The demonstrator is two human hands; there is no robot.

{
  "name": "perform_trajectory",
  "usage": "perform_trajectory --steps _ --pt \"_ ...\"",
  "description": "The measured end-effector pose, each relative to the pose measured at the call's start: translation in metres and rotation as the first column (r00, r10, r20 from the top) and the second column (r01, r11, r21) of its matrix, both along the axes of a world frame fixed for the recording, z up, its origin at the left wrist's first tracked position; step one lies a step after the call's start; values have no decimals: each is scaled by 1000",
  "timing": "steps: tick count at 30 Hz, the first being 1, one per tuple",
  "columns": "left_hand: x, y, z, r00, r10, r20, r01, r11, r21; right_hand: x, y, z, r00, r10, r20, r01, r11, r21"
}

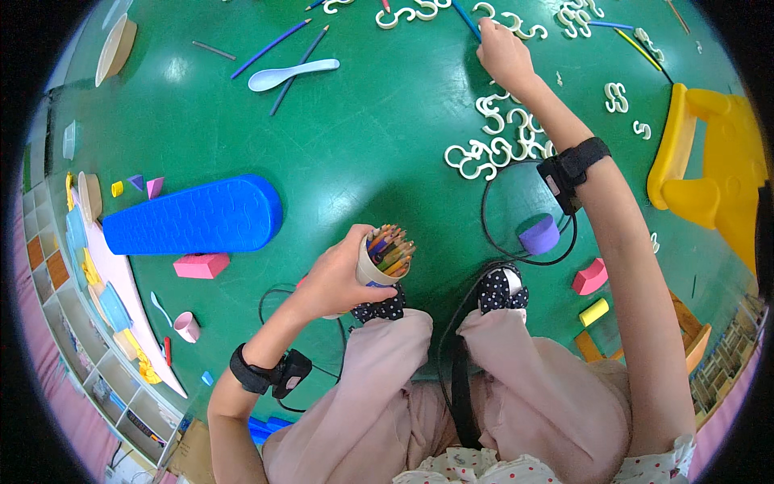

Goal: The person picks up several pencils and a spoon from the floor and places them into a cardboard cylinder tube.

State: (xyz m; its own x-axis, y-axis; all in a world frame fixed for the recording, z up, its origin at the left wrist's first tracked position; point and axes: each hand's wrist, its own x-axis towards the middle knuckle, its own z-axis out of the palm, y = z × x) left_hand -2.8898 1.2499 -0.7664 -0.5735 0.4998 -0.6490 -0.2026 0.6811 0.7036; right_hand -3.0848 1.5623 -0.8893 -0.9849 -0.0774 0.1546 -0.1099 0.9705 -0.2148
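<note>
My left hand (334, 278) is wrapped round a pale paper cup (364, 266) in front of my knees. Coloured pencils (393, 246) stand packed in the cup, tips up. Far out at the upper right, my right hand (505, 58) pinches the near end of a blue pencil (467, 19), whose other end runs out of view. White S-shaped hooks (501, 149) lie in a heap on the green floor below that hand, with further hooks (411, 14) around the pencil. Other loose pencils, among them a blue one (270, 48) and a yellow one (637, 50), are scattered at the far side.
A pale blue spoon (292, 74) rests across a dark pencil. To the left lies a long blue plastic piece (193, 216) beside a pink block (201, 265). A yellow plastic chair (709, 153) is on the right. Black cable (574, 242) loops near a purple block (538, 235).
</note>
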Motion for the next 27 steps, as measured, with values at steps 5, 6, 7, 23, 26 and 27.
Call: perform_trajectory --steps 5,6,7,23,26,27 --pt "4 -3 1 999 31 19 -31 999 -18 20 -6 33 948 -141 286 195 966 -172" --pt "6 -4 0 999 44 13 -44 999 -4 27 -7 45 949 -137 283 192 966 -174" --pt "8 -5 -2 998 57 10 -57 998 10 37 -9 56 907 -98 411 261 895 -362" --pt "7 28 -2 976 102 190 -148 959 243 159 -73 135 594 713 372 300 232 -925" --pt "7 23 -3 980 113 165 -154 952 264 159 -72 134 626 706 331 266 206 -942" --pt "6 22 -2 981 114 155 -153 951 270 158 -71 137 596 720 355 262 243 -934"
